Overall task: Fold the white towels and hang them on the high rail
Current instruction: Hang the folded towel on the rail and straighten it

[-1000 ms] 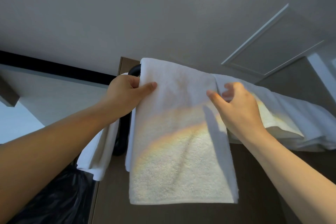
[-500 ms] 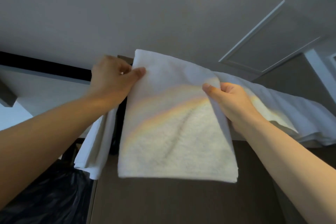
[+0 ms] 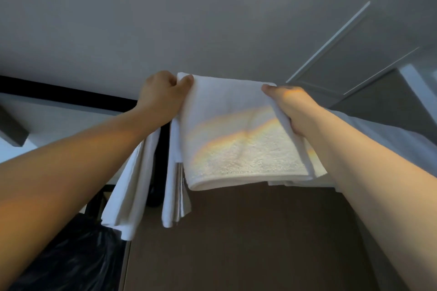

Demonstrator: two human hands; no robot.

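left hand (image 3: 160,95) pinches folded towel (image 3: 238,139) | right hand (image 3: 293,108) grips it

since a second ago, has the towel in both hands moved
Yes, upward. The lower edge of the towel hung below the bottom of the left cloth; now it ends well above it.

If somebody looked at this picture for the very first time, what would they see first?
Most likely the folded white towel in the middle, held up by its top corners: the left hand pinches one, the right hand grips the other. A rainbow-coloured band of light runs across its front. To the left, more white towels hang down above a black plastic bag.
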